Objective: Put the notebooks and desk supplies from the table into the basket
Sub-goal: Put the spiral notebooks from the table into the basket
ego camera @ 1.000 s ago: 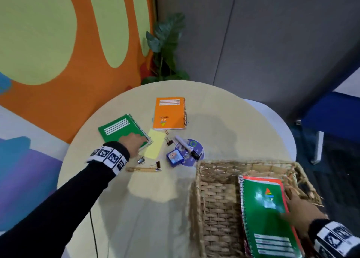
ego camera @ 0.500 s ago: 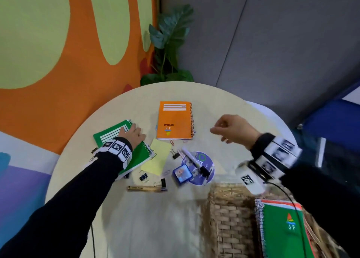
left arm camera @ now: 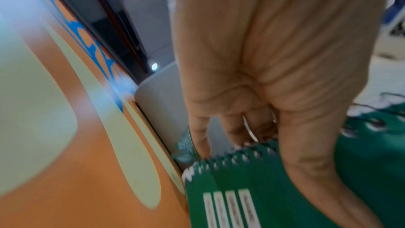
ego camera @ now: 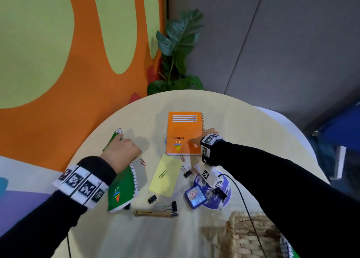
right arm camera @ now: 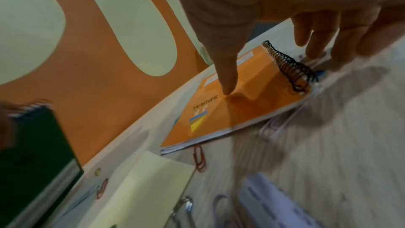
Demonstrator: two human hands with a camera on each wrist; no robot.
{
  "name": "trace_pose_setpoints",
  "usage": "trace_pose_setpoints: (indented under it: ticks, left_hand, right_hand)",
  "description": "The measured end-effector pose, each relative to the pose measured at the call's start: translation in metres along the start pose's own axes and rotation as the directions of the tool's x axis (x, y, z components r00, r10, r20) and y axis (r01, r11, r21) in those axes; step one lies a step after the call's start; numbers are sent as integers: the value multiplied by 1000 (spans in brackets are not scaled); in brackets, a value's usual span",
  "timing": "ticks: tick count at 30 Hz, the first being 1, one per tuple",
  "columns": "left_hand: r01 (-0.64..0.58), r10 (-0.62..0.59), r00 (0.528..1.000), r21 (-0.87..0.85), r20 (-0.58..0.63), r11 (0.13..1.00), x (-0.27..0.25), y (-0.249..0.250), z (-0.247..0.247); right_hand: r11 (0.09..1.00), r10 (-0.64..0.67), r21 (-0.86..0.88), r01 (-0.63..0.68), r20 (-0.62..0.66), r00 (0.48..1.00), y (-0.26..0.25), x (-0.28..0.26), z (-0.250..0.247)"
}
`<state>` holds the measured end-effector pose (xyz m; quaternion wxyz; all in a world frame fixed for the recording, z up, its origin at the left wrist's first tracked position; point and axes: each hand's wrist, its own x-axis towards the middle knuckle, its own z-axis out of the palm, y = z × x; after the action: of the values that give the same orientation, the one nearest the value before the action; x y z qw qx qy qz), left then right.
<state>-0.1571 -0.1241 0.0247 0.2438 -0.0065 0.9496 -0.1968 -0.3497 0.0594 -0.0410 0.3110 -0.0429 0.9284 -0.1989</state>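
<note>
A green spiral notebook (ego camera: 120,191) lies at the table's left, its spiral side tilted up. My left hand (ego camera: 120,150) grips that notebook (left arm camera: 230,188) by the spiral edge, fingers (left arm camera: 203,150) curled over the wire and the thumb on the cover. The orange spiral notebook (ego camera: 183,133) lies flat at the far middle. My right hand (ego camera: 202,139) reaches its near right corner: the thumb (right arm camera: 228,87) touches the orange cover (right arm camera: 252,110) while the fingers hang loose past the black spiral. The wicker basket (ego camera: 247,236) shows at the lower right, mostly hidden by my right arm.
Between the notebooks lie a yellow sticky pad (ego camera: 165,178), a brown pen (ego camera: 155,213), black binder clips (ego camera: 152,199), loose paper clips (ego camera: 143,162), a small blue case (ego camera: 194,196) and a purple disc (ego camera: 224,201). A potted plant (ego camera: 175,53) stands behind the round table (ego camera: 155,238).
My right hand came out of the basket, crossed the table and landed on the orange notebook. My left hand took hold of the green notebook's spiral edge and tilted it up.
</note>
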Motion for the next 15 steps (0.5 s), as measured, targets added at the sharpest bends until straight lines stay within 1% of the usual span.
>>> trace_pose_setpoints:
  ticks: [2, 4, 6, 7, 8, 9, 10, 11, 12, 13, 14, 15]
  left_hand:
    - [-9, 8, 998, -14, -65, 1000, -26, -6, -7]
    - [-31, 24, 976, -29, -214, 999, -53, -6, -17]
    - [-19, 18, 925, -1, -379, 1000, -81, 0, -30]
    - [-11, -4, 897, -29, -443, 1000, -92, 11, -34]
    - [25, -57, 879, -75, -474, 997, -99, 8, -37]
    - [62, -122, 845, -132, -520, 989, -107, 6, -44]
    - [82, -183, 809, -201, -558, 976, -112, 0, -47]
    - [98, -248, 783, -280, -571, 955, -116, -2, -48]
    - [107, -321, 767, -382, -555, 918, -121, -4, -46]
    - [108, -406, 747, -507, -526, 855, -123, -6, -41]
    - [93, -471, 741, -622, -478, 777, -126, 3, -37]
    - [77, -498, 744, -683, -445, 726, -129, 15, -33]
  right_hand:
    - [1000, 3, 8, -3, 43, 999, 4, 8, 1]
    - [1000, -21, 6, 21, 69, 997, 5, -3, -2]
    - [995, -56, -77, 68, 155, 986, 11, -20, -12]
    - [994, -58, -80, 73, 175, 983, 23, -27, -16]
    - [994, -94, -29, 101, 180, 979, 14, -25, -18]
    - [991, -115, 81, 102, 179, 977, 5, -25, -20]
    - [974, -146, 193, 118, 138, 980, -5, -23, -23]
    - [943, -152, 310, 119, 85, 985, -13, -20, -28]
    - [918, -188, 361, 163, 34, 982, -25, -27, -39]
    - [906, -231, 359, 225, -26, 973, -34, -43, -55]
    - [910, -279, 296, 290, -80, 957, -30, -65, -76]
    - [915, -334, 192, 355, -133, 933, -18, -87, -98]
